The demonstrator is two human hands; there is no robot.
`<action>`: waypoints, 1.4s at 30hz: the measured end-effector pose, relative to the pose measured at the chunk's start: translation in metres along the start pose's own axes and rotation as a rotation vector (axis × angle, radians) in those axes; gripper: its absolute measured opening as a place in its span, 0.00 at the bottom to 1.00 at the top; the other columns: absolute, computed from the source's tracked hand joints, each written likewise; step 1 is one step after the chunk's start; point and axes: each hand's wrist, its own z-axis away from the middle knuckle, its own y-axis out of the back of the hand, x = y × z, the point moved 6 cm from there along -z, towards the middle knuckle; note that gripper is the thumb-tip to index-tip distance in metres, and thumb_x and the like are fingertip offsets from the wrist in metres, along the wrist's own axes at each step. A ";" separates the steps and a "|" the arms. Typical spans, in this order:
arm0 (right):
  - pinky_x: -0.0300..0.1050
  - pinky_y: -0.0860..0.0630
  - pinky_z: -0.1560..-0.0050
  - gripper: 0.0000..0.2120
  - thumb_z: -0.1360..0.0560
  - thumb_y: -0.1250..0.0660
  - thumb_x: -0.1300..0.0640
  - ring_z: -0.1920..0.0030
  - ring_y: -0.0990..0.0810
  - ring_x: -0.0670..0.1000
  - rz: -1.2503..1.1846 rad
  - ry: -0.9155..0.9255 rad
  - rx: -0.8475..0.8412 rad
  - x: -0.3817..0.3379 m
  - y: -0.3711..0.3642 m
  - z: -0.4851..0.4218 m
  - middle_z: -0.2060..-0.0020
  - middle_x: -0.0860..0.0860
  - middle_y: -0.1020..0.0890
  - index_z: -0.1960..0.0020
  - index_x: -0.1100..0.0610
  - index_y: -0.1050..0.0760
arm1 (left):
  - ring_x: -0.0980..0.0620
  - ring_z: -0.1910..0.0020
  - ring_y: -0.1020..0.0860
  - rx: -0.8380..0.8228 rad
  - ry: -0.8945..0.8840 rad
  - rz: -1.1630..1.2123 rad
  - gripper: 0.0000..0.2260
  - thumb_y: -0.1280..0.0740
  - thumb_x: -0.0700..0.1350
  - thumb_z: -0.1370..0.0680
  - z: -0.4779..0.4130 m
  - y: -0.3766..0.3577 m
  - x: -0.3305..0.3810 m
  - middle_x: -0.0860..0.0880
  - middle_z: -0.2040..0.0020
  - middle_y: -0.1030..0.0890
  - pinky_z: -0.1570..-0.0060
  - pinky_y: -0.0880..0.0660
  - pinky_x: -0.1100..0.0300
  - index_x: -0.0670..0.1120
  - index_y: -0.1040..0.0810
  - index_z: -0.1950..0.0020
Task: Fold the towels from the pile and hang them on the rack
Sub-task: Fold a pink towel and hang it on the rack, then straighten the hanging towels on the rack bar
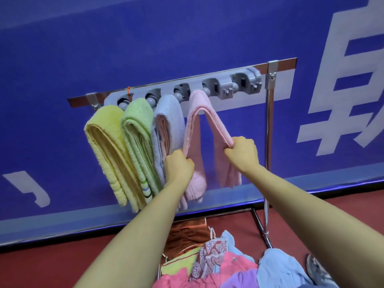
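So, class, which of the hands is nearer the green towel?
Left. The left hand grips the left half of the pink towel, nearer the green towel; the right hand grips its right half.

rack (284, 63) with four towels (104, 142)

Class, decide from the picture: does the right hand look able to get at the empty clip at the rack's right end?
Probably yes, once it lets go: the right hand grips the pink towel below the empty clip, and nothing hangs between them.
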 end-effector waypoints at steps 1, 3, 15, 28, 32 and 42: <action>0.44 0.42 0.74 0.12 0.29 0.37 0.60 0.72 0.32 0.56 -0.016 -0.011 -0.009 0.004 0.000 0.004 0.75 0.53 0.30 0.70 0.56 0.35 | 0.30 0.47 0.21 -0.011 0.005 0.006 0.10 0.36 0.38 0.25 0.002 -0.003 -0.003 0.30 0.49 0.19 0.50 0.26 0.45 0.35 0.20 0.48; 0.45 0.38 0.74 0.14 0.29 0.37 0.57 0.72 0.29 0.58 -0.046 -0.035 -0.053 0.007 -0.010 0.017 0.76 0.53 0.29 0.72 0.56 0.34 | 0.31 0.45 0.22 -0.085 0.004 0.029 0.11 0.36 0.40 0.23 0.012 -0.019 -0.006 0.30 0.48 0.19 0.48 0.26 0.46 0.34 0.20 0.47; 0.49 0.33 0.62 0.12 0.27 0.37 0.49 0.54 0.23 0.64 -0.056 -0.044 -0.331 0.023 -0.094 0.098 0.59 0.62 0.18 0.62 0.58 0.28 | 0.36 0.45 0.20 -0.525 -0.013 0.048 0.08 0.36 0.41 0.23 0.077 -0.106 -0.058 0.35 0.47 0.18 0.50 0.25 0.51 0.43 0.20 0.47; 0.43 0.29 0.44 0.18 0.26 0.38 0.51 0.37 0.24 0.58 0.193 -0.434 -0.959 0.268 -0.281 0.323 0.39 0.57 0.19 0.39 0.57 0.23 | 0.46 0.44 0.18 -1.164 0.188 -0.092 0.13 0.36 0.36 0.24 0.268 -0.289 -0.281 0.45 0.45 0.15 0.45 0.22 0.55 0.43 0.15 0.45; 0.45 0.26 0.43 0.15 0.25 0.37 0.56 0.38 0.22 0.58 0.267 -0.606 -0.983 0.340 -0.303 0.345 0.40 0.58 0.20 0.40 0.58 0.23 | 0.47 0.47 0.18 -1.271 0.167 -0.161 0.12 0.35 0.38 0.25 0.287 -0.348 -0.315 0.46 0.47 0.15 0.45 0.21 0.55 0.45 0.15 0.47; 0.48 0.27 0.42 0.15 0.22 0.38 0.55 0.40 0.23 0.61 0.232 -0.754 -0.819 0.450 -0.374 0.306 0.41 0.63 0.22 0.42 0.63 0.22 | 0.42 0.49 0.17 -1.287 0.226 -0.086 0.10 0.33 0.35 0.25 0.259 -0.511 -0.297 0.42 0.50 0.15 0.49 0.20 0.55 0.44 0.16 0.48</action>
